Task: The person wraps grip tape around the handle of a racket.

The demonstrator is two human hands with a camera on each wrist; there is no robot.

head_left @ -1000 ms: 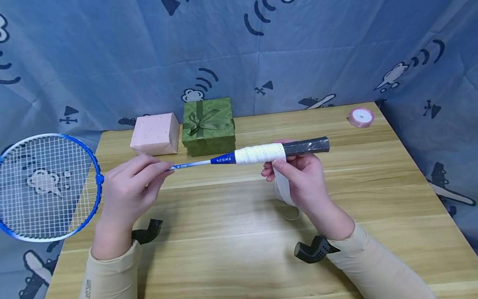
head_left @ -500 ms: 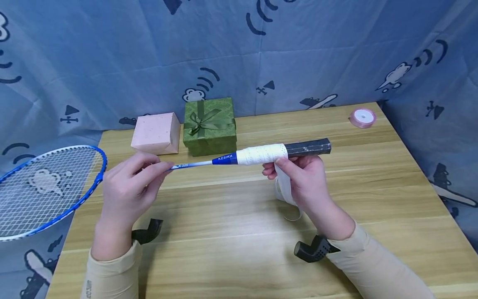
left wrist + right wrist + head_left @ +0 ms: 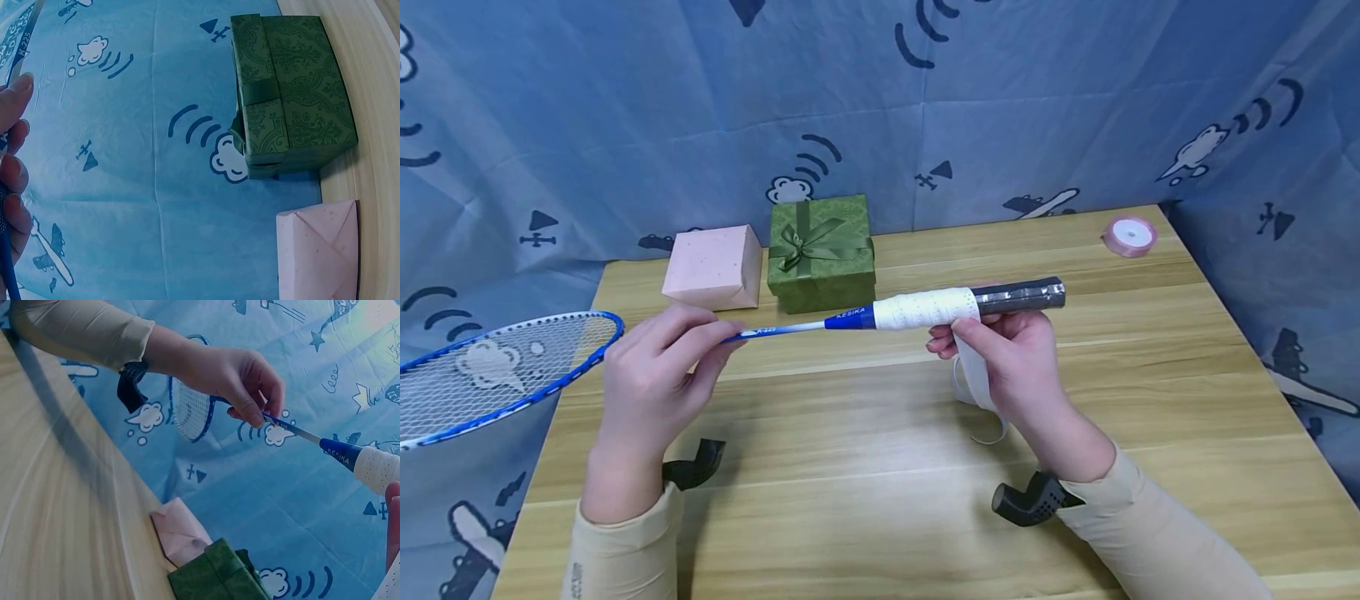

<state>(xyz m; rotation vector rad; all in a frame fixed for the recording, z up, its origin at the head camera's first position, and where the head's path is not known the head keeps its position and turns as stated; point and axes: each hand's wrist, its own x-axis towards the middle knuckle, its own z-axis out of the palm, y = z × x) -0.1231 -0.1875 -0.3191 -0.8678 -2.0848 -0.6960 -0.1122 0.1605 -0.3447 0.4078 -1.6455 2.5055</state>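
Observation:
A blue and white badminton racket (image 3: 790, 328) is held level above the table, its strung head (image 3: 497, 375) out to the left. My left hand (image 3: 655, 375) pinches the thin shaft between thumb and fingers. White perforated grip tape (image 3: 921, 309) covers the front part of the handle; the butt end (image 3: 1022, 295) is bare and black. At the edge of the wrap, my right hand (image 3: 1018, 358) pinches the tape with its thumb, other fingers behind the handle. A loose strip of tape (image 3: 974, 375) hangs below, its end curled. In the right wrist view, the wrapped handle (image 3: 378, 470) shows at the right edge.
At the back of the wooden table (image 3: 850, 517) stand a pink wrapped box (image 3: 711, 268) and a green box with a bow (image 3: 822, 254). A pink ribbon roll (image 3: 1129, 237) lies at the back right corner. Blue printed cloth (image 3: 880, 108) hangs behind.
The racket has turned about its shaft, so its head now appears much flatter. Both hands stay nearly in place, still holding the shaft and the tape.

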